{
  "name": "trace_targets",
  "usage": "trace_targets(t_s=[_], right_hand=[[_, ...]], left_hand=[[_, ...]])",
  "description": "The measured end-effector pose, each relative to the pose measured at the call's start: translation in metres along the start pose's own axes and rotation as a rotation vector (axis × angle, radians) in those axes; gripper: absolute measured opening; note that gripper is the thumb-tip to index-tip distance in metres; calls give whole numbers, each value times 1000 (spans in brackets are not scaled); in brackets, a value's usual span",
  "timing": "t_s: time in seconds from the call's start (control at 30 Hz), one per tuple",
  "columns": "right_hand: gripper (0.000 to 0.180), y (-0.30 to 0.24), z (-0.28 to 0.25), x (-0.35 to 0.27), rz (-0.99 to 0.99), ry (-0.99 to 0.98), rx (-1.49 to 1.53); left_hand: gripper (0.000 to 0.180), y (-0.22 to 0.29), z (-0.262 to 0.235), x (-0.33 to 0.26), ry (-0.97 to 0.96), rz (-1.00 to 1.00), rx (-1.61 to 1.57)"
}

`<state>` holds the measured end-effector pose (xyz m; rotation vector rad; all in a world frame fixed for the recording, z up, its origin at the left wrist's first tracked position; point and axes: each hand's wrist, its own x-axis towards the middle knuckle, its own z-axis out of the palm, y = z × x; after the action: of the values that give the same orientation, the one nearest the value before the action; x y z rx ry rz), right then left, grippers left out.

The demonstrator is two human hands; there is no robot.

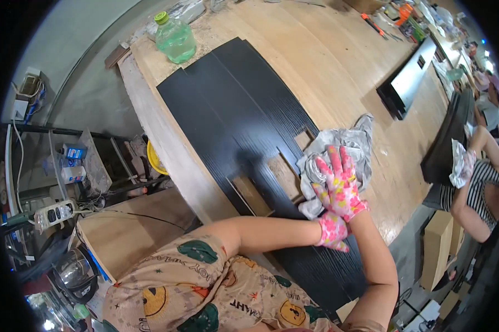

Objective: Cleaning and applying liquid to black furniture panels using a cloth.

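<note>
My right hand [340, 188], in a pink floral glove, rests on a crumpled grey cloth [357, 138]. Its fingers are stretched out over the cloth, not wrapped round it. My left hand [333, 231], in a matching glove, lies just below, partly under the right wrist; most of its fingers are hidden. Beneath both arms lies a long black wood-grain panel [233, 105] with rectangular cutouts. Part of the cloth overlaps the panel's right edge, and the rest spreads onto the wooden table [310, 50].
A bottle of green liquid [175, 41] stands at the far left. Another black panel [409, 77] lies to the right, near an orange cutter [374, 26]. At right, a co-worker in a striped top [476, 193] holds a pale cloth [458, 163]. A power strip [56, 213] sits left.
</note>
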<state>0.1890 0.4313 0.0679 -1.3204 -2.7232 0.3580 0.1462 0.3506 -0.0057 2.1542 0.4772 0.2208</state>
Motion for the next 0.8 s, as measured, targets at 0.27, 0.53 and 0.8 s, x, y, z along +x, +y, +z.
trace_targets(t_s=[0.27,0.53,0.8], right_hand=[[46,-17,21,193,-328,327,133],[36,-31,39,225,-175,398,172],[52,-13,14,105,-147,218,99]], left_hand=[[73,31,-51,-11,14,-2,127],[77,12,-17,-3,254,117,-11],[78,2,5,4,644,146,14]])
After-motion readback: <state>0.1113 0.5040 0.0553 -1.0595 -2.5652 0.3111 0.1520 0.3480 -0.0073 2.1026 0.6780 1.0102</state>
